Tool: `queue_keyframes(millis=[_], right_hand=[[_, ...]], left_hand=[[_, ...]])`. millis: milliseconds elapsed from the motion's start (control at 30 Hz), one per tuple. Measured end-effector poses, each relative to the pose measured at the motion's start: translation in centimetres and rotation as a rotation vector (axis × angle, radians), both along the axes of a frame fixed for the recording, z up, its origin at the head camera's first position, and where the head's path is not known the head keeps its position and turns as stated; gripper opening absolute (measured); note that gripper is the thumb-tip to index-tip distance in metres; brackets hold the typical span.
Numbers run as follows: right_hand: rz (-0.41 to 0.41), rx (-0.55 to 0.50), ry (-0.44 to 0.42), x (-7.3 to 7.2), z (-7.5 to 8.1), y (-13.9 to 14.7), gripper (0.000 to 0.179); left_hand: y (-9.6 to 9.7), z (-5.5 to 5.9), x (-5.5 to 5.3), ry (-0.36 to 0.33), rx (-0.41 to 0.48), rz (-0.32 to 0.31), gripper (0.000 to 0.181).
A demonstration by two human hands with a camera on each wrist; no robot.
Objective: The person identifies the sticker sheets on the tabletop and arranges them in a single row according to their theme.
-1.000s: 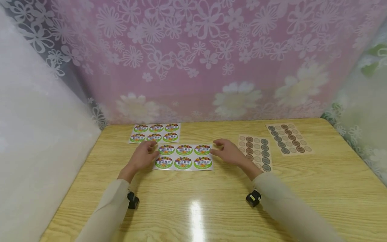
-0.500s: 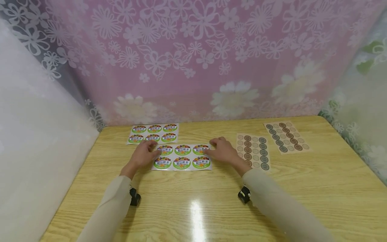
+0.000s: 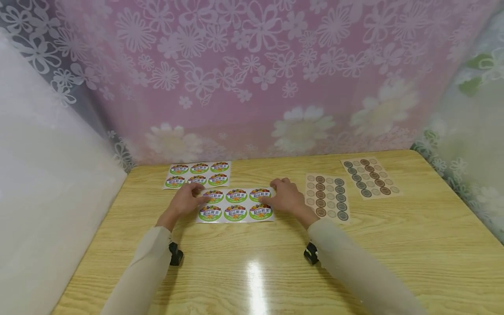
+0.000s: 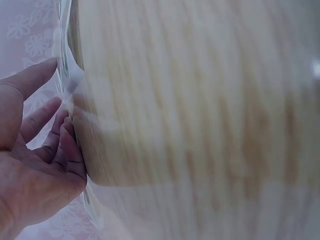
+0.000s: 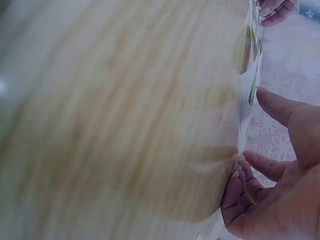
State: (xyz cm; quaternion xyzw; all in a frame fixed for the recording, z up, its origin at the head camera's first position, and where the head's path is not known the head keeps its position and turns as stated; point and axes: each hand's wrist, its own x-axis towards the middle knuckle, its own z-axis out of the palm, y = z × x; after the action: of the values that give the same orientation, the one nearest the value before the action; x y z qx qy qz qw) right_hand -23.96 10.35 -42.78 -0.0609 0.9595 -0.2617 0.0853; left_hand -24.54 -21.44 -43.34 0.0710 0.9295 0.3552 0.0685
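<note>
A white sheet of oval fruit stickers [image 3: 236,204] lies near the middle of the table, printed in green, red and white. My left hand [image 3: 183,203] is at its left edge, the thumb reaching over the stickers. At the right edge, my right hand [image 3: 285,197] has its thumb over the sheet too. In the left wrist view, the thumb and fingertips [image 4: 54,105] meet the sheet's edge, spread apart from each other. The right wrist view shows a similar touch by the right fingertips [image 5: 239,162], with the sheet [image 5: 245,112] bowed up slightly there.
A second fruit sticker sheet [image 3: 196,175] lies behind the left hand, close to the pink floral cloth [image 3: 252,87]. Two brown sheets of round stickers, a nearer sheet [image 3: 326,197] and a farther sheet [image 3: 370,178], are on the right of the wooden table [image 3: 220,271].
My right hand has moved left, bringing its thumb over the sheet's right side. My left thumb reaches slightly further onto the left side. The whole head view has shifted a little.
</note>
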Motion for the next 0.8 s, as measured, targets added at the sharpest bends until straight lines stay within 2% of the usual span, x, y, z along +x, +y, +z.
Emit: queue_keyframes(millis=[200,500,800], right_hand=[[0.003,0.023,-0.004,0.12,0.32,-0.12,0.067],[0.014,0.035,-0.01,0.22,0.84,-0.43,0.058],[0.007,0.026,-0.028,-0.25,0.78,-0.31,0.053]], left_hand=[[-0.05,-0.09,-0.18,-0.005,0.019,-0.006,0.045],[-0.21,0.12,-0.21,-0.063,0.052,-0.005,0.044],[0.02,0.19,-0.21,-0.057,0.037,0.021,0.043]])
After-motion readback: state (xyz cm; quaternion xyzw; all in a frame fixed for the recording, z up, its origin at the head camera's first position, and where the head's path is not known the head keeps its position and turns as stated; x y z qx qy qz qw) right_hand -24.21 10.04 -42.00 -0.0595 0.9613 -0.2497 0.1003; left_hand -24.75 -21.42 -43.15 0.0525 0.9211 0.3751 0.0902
